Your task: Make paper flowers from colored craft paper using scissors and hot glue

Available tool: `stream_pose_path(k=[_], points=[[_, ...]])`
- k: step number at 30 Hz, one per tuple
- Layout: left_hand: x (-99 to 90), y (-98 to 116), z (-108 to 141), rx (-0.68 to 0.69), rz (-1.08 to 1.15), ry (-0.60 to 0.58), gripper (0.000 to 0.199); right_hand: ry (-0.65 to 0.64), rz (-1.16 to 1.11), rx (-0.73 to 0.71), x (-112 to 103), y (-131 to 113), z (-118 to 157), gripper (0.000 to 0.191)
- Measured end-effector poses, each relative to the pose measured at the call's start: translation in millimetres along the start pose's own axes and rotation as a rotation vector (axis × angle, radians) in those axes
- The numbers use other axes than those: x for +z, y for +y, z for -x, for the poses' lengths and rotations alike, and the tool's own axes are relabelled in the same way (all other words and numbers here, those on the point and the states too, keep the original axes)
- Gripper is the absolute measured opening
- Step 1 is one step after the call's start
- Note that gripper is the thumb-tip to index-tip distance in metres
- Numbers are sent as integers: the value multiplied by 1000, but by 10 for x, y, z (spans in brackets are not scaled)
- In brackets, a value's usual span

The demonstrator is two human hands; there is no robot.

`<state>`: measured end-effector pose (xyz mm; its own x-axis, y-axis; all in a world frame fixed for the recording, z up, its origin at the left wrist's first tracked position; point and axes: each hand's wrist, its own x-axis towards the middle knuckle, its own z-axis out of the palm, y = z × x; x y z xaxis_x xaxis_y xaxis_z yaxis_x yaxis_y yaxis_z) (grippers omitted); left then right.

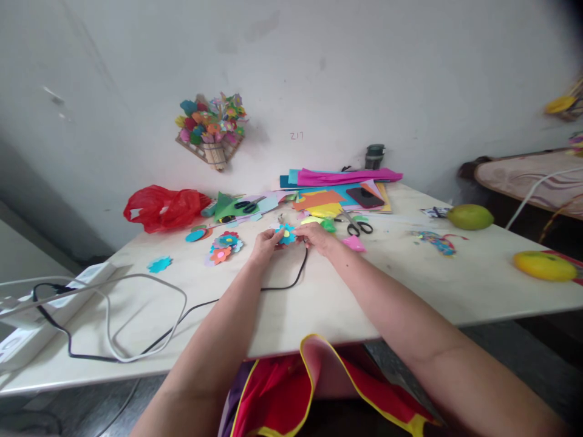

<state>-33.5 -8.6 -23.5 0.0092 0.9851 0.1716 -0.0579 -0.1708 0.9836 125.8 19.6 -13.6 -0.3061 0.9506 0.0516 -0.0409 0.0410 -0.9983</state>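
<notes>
Between my two hands is a blue paper flower (pixel 286 234) with a small yellow centre. My left hand (pixel 266 245) pinches its left edge, and my right hand (pixel 315 235) has its fingers closed at the right edge. A black cable (pixel 291 284) runs up to just beneath my right hand. Left of my hands lies a cluster of finished-looking paper flowers (pixel 224 247) in red, blue and orange. Farther left rests a plain blue flower cutout (pixel 160 264). Scissors (pixel 359 227) and a pink paper piece (pixel 354 244) lie to the right of my right hand.
A red plastic bag (pixel 166 207) sits at the back left. Stacked coloured paper (pixel 319 197) and a phone (pixel 365 197) lie at the back. White power strips (pixel 59 315) with looping cables occupy the left. A green mango (pixel 470 216) and a yellow one (pixel 545 266) stand right.
</notes>
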Motion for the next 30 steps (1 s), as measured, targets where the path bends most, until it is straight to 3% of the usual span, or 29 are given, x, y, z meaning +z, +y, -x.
stream_pose_path(k=[11, 30], points=[[9, 9, 11, 1, -8, -20, 42, 5, 104, -43, 14, 7, -8, 20], [-6, -15, -7, 1, -19, -22, 40, 10, 44, -18, 7, -1, -5, 13]])
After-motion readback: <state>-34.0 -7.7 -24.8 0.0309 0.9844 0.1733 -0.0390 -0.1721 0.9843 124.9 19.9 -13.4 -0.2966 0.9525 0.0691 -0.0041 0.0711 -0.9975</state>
